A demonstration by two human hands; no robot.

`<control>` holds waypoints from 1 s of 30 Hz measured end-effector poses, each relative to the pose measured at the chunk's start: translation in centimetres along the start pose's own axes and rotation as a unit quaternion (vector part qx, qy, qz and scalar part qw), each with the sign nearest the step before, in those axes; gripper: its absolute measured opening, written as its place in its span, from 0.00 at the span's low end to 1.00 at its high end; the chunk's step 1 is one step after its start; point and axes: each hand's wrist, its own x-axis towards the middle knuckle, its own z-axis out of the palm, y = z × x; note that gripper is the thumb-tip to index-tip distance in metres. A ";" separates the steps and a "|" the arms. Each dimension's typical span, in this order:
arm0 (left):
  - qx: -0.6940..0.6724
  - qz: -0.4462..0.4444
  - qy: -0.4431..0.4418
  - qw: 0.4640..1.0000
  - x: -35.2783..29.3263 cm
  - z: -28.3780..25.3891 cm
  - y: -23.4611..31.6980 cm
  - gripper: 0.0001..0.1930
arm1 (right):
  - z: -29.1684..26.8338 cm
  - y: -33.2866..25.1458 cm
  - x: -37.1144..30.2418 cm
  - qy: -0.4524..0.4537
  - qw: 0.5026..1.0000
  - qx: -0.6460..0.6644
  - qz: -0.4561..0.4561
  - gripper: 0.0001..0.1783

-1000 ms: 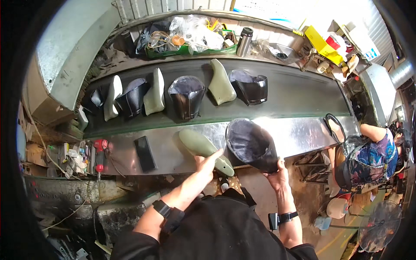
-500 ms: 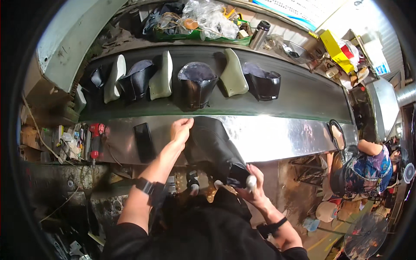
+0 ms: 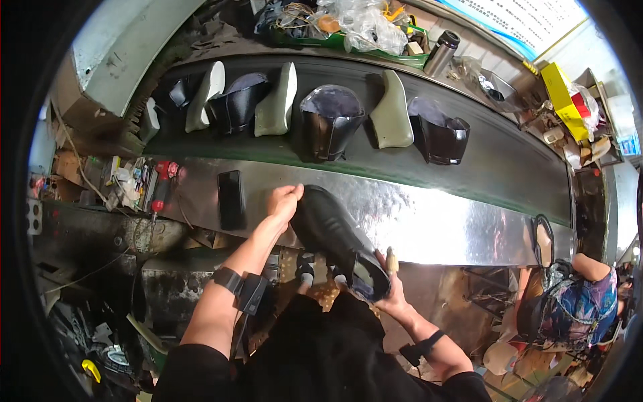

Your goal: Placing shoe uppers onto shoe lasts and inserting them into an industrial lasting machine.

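A black leather shoe upper (image 3: 331,224) slants across the front edge of the metal ledge, between my hands. My left hand (image 3: 286,204) pinches its rounded end at the upper left, fingers closed on the rim. At the lower right, my right hand (image 3: 394,288) is closed around the open end, where a pale lining shows. A whitish covering (image 3: 392,260) sits on one finger of that hand. Beyond them, black uppers (image 3: 333,124) with greyish lining stand on the dark belt (image 3: 495,164), alternating with pale green shoe lasts (image 3: 390,110).
A black phone (image 3: 232,199) lies on the metal ledge (image 3: 455,221), left of my hand. Further left is a red power tool (image 3: 163,184). Behind the belt stand a green tray (image 3: 341,40) of plastic bags and a steel flask (image 3: 442,53). Another person (image 3: 576,298) sits at right.
The upper has been rolled over between my hands, so its rounded, seamed face and the lined opening now show. Both hands keep hold. The whole view has shifted and tilted slightly.
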 end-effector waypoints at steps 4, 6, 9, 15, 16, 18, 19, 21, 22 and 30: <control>0.032 0.076 0.037 0.996 -2.3 1.8 1.0 0.31 | -2.1 1.2 -1.1 -0.115 0.958 -0.247 -0.091 0.64; 0.146 0.068 0.026 0.987 -3.4 3.3 1.2 0.44 | -2.5 1.5 -0.8 -0.140 0.971 -0.180 -0.068 0.66; 0.200 0.102 0.087 0.971 -3.7 4.5 1.3 0.41 | -1.9 0.8 0.5 -0.107 0.993 0.032 0.028 0.69; 0.094 0.059 0.091 0.990 -2.0 4.2 0.7 0.23 | -0.8 -3.1 2.8 -0.058 0.993 0.052 0.092 0.28; 0.075 0.053 0.083 0.992 -1.9 4.0 0.6 0.21 | -0.6 -3.5 2.9 -0.093 0.992 0.043 0.080 0.27; 0.043 0.053 0.081 0.994 -2.0 3.1 0.4 0.20 | -0.4 -4.2 2.6 -0.105 0.993 -0.038 -0.040 0.29; 0.024 0.026 0.060 0.998 -2.5 2.4 0.2 0.19 | -0.5 -4.6 2.2 -0.100 0.989 -0.090 -0.056 0.31; -0.041 0.014 0.057 0.997 -3.7 0.4 -0.2 0.18 | -0.8 -5.5 1.5 -0.148 0.975 -0.119 -0.117 0.46; -0.101 -0.009 0.038 0.994 -4.5 -0.9 -0.3 0.16 | -1.1 -6.1 1.3 -0.187 0.964 -0.133 -0.133 0.60; -0.190 0.139 0.137 0.962 -13.9 -11.1 1.2 0.17 | 4.2 -12.6 8.7 -0.271 0.956 0.039 0.105 0.54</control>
